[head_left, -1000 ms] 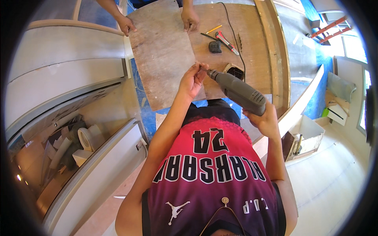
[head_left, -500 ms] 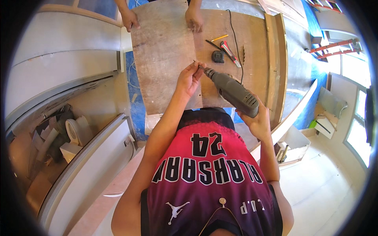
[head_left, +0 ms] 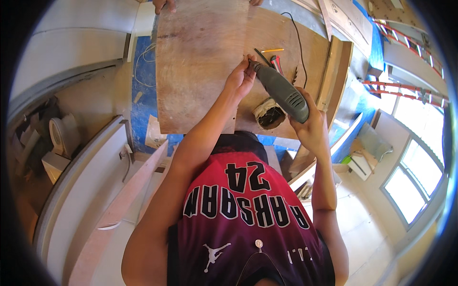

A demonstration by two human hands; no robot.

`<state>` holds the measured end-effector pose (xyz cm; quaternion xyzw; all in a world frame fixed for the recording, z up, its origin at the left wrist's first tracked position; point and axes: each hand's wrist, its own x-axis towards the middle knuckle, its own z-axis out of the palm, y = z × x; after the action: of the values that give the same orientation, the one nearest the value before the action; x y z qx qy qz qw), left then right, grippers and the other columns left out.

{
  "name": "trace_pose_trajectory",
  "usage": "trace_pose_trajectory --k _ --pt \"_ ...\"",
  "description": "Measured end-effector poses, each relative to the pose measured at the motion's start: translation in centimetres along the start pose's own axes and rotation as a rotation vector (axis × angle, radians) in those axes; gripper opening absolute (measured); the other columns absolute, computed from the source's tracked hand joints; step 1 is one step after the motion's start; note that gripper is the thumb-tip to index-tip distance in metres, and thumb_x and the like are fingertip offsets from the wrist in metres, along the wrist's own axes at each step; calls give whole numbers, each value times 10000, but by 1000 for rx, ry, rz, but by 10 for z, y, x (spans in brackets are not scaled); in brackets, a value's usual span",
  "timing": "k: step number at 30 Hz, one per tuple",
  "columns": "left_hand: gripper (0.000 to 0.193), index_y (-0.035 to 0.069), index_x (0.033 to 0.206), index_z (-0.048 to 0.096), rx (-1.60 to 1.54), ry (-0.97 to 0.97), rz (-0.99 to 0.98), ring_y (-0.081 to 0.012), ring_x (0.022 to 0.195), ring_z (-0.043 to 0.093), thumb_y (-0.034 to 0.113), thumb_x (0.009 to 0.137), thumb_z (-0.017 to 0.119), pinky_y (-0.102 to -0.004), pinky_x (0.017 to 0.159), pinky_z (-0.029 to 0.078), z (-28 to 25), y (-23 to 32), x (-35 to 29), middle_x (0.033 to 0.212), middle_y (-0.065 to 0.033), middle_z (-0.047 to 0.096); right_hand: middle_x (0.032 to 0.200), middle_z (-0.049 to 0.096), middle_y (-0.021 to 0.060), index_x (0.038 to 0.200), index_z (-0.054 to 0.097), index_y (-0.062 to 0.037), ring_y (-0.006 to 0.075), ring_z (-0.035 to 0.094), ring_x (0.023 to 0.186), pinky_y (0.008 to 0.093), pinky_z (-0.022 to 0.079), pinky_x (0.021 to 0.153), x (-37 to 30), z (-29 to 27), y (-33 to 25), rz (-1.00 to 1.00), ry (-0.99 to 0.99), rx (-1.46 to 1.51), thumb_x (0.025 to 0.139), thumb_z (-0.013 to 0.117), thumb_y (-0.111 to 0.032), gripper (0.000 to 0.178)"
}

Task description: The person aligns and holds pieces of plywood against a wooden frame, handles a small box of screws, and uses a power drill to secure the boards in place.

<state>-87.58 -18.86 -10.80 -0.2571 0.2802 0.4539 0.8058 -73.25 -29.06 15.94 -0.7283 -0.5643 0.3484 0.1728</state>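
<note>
My right hand [head_left: 310, 125] is wrapped round the rear of a dark grey power drill [head_left: 280, 90], which points away and to the left over the plywood sheets. At the drill's front end my left hand [head_left: 242, 76] is closed in a pinch; what its fingertips hold there is too small and hidden to name. Under both hands lies a light plywood sheet [head_left: 195, 71], overlapping a browner plywood panel [head_left: 310, 35]. Beyond the drill are a red utility knife [head_left: 276, 64], partly covered, a yellow pencil [head_left: 273, 50] and a dark slim stick [head_left: 262, 56].
Another person's hand [head_left: 164, 5] rests at the sheet's far edge. A round container [head_left: 269, 114] with dark contents stands beside the drill. A black cord [head_left: 300, 40] crosses the panel; a wooden frame piece [head_left: 336, 76] runs along its right. Blue covering [head_left: 143, 95] lies on the floor.
Both hands and the drill have moved slightly away. The round container has come into sight beside the drill; the tape measure is now hidden. The other person's hands sit closer to the picture's upper edge.
</note>
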Motion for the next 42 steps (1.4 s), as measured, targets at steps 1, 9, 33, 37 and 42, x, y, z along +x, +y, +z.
trace_pose_trajectory --k 1,9,33,37,42 --pt "208 -10 1271 622 -38 -1 1 -237 1186 711 43 1076 569 -365 1027 621 2 0 3 1241 -127 719 1071 741 274 1438 552 -61 459 726 1045 455 576 873 8 -3 -7 17 -18 -8 814 716 24 651" --pt "166 -8 1220 634 -130 74 22 -243 1149 723 50 1083 561 -352 1002 631 23 -1 4 1205 -140 720 1081 762 238 1413 586 -53 394 762 1027 415 575 901 48 -19 -33 22 -109 -156 803 687 39 625" --pt "172 -31 1183 632 -268 75 2 -246 1131 733 66 1107 513 -355 997 636 28 -4 6 1180 -175 729 1113 771 190 1381 605 -51 326 759 1042 398 557 932 106 -37 -67 -9 -322 -333 810 740 51 595" --pt "171 -42 1182 628 -254 82 -6 -254 1145 729 67 1102 524 -351 1007 632 30 -2 3 1187 -180 725 1124 772 190 1377 612 -58 330 759 1058 402 558 938 108 -36 -74 -40 -333 -354 813 729 59 588" --pt "167 -55 1186 618 -244 118 5 -276 1163 721 53 1096 528 -355 1020 628 34 0 0 1197 -190 717 1207 758 184 1431 598 -38 273 735 1118 397 544 989 114 -37 -80 28 -374 -388 803 752 60 654"
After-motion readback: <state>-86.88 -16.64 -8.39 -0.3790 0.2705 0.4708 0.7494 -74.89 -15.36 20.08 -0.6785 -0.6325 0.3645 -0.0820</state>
